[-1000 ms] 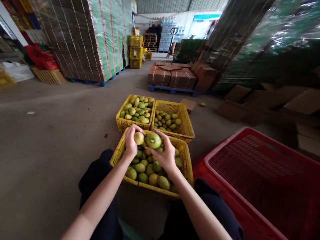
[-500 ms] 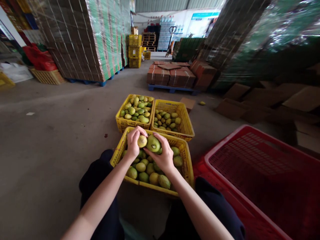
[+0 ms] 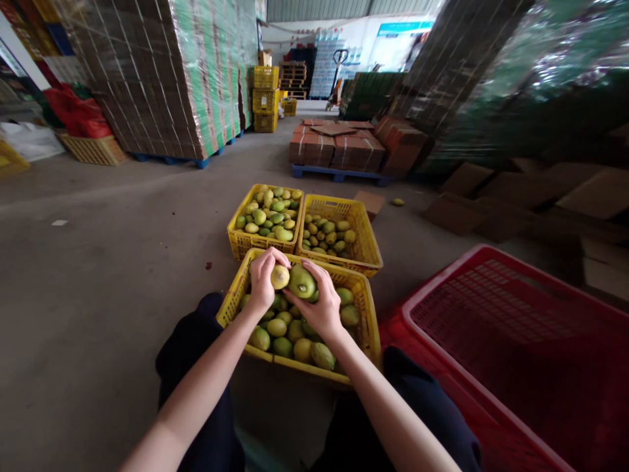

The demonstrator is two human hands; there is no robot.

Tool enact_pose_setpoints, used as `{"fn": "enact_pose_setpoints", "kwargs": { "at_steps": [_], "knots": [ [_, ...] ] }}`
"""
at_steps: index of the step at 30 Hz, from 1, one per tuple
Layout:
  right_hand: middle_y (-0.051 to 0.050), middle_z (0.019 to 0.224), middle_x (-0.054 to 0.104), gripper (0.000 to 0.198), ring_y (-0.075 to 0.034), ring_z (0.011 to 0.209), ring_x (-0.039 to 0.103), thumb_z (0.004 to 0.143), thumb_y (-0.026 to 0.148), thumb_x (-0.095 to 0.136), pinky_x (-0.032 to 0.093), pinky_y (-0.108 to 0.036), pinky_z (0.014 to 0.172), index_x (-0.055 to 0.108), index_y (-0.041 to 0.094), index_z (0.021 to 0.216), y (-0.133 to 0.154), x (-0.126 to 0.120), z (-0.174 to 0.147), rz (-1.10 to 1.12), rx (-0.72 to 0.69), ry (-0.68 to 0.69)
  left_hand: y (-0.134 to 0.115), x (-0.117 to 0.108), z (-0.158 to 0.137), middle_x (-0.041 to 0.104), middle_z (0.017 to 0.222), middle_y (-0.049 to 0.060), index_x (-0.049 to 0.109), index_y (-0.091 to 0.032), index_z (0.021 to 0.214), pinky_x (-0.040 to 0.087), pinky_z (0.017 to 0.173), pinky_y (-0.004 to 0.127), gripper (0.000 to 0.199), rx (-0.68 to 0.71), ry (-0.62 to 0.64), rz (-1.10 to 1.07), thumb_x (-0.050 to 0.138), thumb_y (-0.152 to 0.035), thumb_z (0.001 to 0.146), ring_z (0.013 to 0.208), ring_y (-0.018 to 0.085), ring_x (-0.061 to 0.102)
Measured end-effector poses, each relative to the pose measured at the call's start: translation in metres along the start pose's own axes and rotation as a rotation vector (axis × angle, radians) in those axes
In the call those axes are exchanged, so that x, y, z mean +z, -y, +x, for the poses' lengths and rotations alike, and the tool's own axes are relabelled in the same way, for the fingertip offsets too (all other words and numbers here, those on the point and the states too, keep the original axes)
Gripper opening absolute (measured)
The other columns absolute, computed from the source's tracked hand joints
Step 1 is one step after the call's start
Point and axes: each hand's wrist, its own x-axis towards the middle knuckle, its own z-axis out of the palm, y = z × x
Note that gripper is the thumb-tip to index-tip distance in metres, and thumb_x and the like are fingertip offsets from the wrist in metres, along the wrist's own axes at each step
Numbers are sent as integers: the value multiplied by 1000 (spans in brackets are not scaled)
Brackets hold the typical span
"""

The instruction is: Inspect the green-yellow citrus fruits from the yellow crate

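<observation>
My left hand (image 3: 263,278) is closed around a yellow lemon (image 3: 280,276), its rounded end turned toward me. Beside it, a larger green lemon (image 3: 301,282) sits in my right hand (image 3: 322,298), thumb below and fingers over the top. The two fruits are side by side, almost touching. Both hands hover over the near yellow crate (image 3: 371,314), which holds many green and yellowish lemons (image 3: 282,347). My forearms and hands hide part of that fruit.
Behind stand a fuller yellow crate of lemons (image 3: 236,244) and a partly filled yellow crate (image 3: 366,239). A red crate (image 3: 442,288) is at my right. One lemon (image 3: 398,202) lies on the floor. Flat cartons on a blue pallet (image 3: 339,176) and wrapped stacks (image 3: 147,78) stand farther back.
</observation>
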Motion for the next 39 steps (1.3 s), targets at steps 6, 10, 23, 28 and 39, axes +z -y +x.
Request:
{"fn": "enact_pose_setpoints", "kwargs": {
  "at_steps": [6,10,23,28,39],
  "knots": [
    [-10,125,70,58,-29,115,67,81,31,80,56,-48,99,55,27,133,3,0,2,38,62,-2,1,4,0,61,68,2,59,-21,60,48,77,28,40,-86,-56,29,54,-44,92,72,17,59],
    [-8,109,75,56,-28,99,70,70,42,86,58,-43,90,63,22,117,7,2,7,128,396,22,0,10,9,57,64,-1,56,-20,63,49,71,25,35,-550,-300,-129,55,-38,92,64,14,58],
    [-1,64,68,17,-15,53,62,94,33,64,53,-22,41,63,18,87,6,3,36,958,1663,-61,12,11,15,63,70,1,59,-18,87,51,55,21,20,-1268,-459,-455,50,-30,101,62,14,60],
    [-2,66,68,20,-13,51,63,97,38,58,56,-20,42,62,19,93,5,-2,41,1085,1775,-83,18,11,14,65,80,4,62,-20,102,55,58,23,16,-1296,-517,-487,52,-32,101,71,17,63],
    [1,63,70,16,-14,48,62,97,32,56,53,-22,40,63,19,91,0,-5,41,1110,1674,-64,15,10,16,68,80,4,64,-17,97,61,69,26,18,-1200,-470,-560,47,-22,102,70,14,65]
  ]
}}
